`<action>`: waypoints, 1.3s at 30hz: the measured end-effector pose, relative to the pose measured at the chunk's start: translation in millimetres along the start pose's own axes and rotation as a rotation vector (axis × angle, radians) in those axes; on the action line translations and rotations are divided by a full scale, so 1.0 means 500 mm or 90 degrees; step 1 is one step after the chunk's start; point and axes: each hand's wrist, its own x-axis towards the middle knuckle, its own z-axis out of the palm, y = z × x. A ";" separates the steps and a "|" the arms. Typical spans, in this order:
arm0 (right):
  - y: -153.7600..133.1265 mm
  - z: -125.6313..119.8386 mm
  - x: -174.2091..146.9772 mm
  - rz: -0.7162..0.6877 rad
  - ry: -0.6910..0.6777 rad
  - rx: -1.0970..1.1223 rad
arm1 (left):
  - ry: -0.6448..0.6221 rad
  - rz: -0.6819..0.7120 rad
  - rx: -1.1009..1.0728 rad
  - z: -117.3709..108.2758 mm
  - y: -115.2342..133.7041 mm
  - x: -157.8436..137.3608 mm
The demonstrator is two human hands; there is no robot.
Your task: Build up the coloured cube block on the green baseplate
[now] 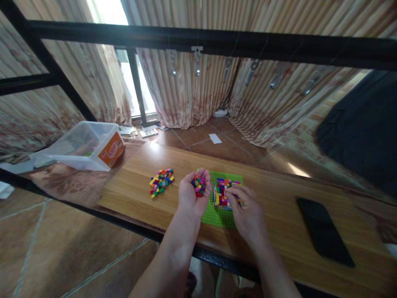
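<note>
My left hand is turned palm up and cupped around a heap of small coloured building bricks. It hovers by the left side of a green baseplate. On the baseplate stands a multicoloured brick structure, built in layers. My right hand reaches over its right side, thumb and forefinger pinched together at the top of it. Whatever sits between those fingertips is too small to make out. To the left, a loose pile of bricks lies on the wooden board.
The wooden board carries a black phone at the right. A clear plastic bin with an orange label stands at the left. A black metal bar with hanging hooks crosses above, before striped curtains.
</note>
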 end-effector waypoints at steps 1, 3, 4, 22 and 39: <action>0.000 0.002 0.002 -0.021 0.017 -0.021 | 0.000 0.000 0.001 0.000 0.000 0.000; 0.000 0.007 0.004 -0.040 0.044 -0.054 | -0.001 0.002 0.000 -0.001 -0.001 0.002; 0.001 0.010 0.005 -0.042 0.049 -0.064 | 0.000 0.002 -0.001 -0.001 0.000 0.003; -0.003 0.035 0.009 -0.074 -0.008 -0.156 | 0.002 0.006 -0.008 -0.001 -0.001 0.001; 0.003 0.054 0.002 0.125 0.056 -0.011 | -0.004 0.009 -0.004 -0.002 -0.003 0.003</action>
